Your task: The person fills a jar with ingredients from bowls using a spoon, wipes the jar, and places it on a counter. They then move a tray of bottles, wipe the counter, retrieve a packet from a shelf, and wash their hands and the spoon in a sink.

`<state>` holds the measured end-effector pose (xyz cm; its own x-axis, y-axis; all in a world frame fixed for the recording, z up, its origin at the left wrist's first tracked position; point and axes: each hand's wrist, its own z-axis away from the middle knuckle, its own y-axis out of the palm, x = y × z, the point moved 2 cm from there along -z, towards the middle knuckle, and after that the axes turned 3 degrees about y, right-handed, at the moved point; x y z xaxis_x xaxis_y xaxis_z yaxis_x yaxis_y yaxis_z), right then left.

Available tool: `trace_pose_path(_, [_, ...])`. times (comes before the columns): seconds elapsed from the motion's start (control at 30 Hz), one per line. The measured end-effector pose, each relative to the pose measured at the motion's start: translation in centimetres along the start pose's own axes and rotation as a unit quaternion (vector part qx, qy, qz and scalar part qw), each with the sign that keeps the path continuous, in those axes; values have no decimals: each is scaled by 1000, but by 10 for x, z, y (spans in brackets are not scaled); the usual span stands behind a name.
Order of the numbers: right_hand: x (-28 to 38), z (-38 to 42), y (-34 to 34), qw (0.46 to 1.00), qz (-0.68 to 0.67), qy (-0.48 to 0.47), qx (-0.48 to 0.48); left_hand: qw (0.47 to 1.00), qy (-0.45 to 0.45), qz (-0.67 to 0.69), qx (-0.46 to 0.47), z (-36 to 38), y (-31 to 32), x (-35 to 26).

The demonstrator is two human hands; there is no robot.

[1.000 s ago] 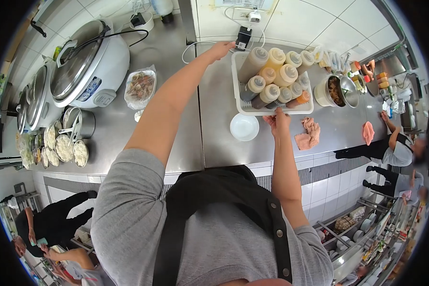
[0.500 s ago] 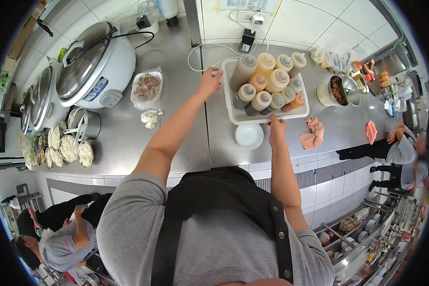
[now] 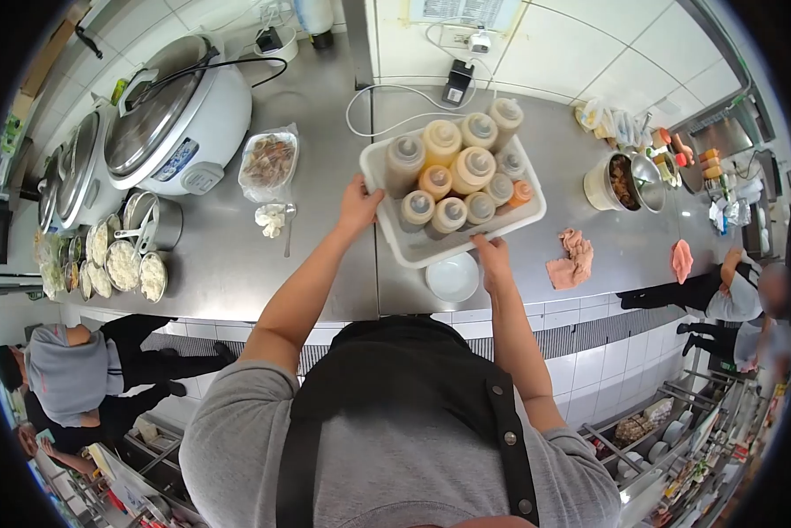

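Note:
A white plastic tray [image 3: 410,256] full of squeeze bottles [image 3: 474,169] is tilted over the steel counter. My left hand [image 3: 358,204] grips its left edge, and my right hand [image 3: 494,257] has hold of the front rim near the right corner. The bottles carry sauces in brown, yellow and orange, with pale nozzle caps. Just below the front rim stands a white bowl [image 3: 453,277], partly overlapped by the tray in this view. A crumpled pink cloth [image 3: 572,260] lies to the right of my right hand.
Rice cookers [image 3: 181,128] and bowls of white food [image 3: 123,266] occupy the left. A wrapped meat tray [image 3: 269,163] lies beside a spoon [image 3: 288,231]. Power cables [image 3: 357,109] run behind the tray. At right are a food pot [image 3: 610,183] and another cloth [image 3: 681,261]. Other people [image 3: 74,370] stand nearby.
My left hand has closed on the tray's left edge. The tray and its bottles have shifted left and turned, their right side now higher in the view. People at the left have moved.

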<state>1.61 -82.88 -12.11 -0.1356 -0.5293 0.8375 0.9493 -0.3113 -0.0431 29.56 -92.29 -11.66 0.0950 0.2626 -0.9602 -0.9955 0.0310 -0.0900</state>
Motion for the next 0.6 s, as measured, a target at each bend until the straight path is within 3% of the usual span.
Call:
trace_pose_path(0.07, [5, 5, -1, 1000, -14, 8, 4, 998, 30, 42, -37, 18, -5, 9])
trace_pose_path(0.13, [18, 14, -3, 993, 11, 14, 114, 996, 45, 40, -59, 31, -10, 25])
trace_pose_path(0.2, [12, 2, -12, 990, 27, 5, 136, 994, 59, 39, -84, 47, -14, 31])
trace_pose_path(0.27, [26, 7, -14, 967, 139, -4, 212, 990, 48, 36, -125, 66, -19, 28])
trace_pose_path(0.4, [50, -22, -31, 959, 185, 55, 207, 972, 98, 48, -210, 89, -31, 63])
trace_pose_path(0.5, [61, -36, -26, 958, 171, 42, 225, 948, 97, 75, -294, 116, -36, 70])
trace_pose_path(0.6, [66, -45, -16, 915, 251, -19, 316, 924, 108, 129, -343, 140, -36, 70])
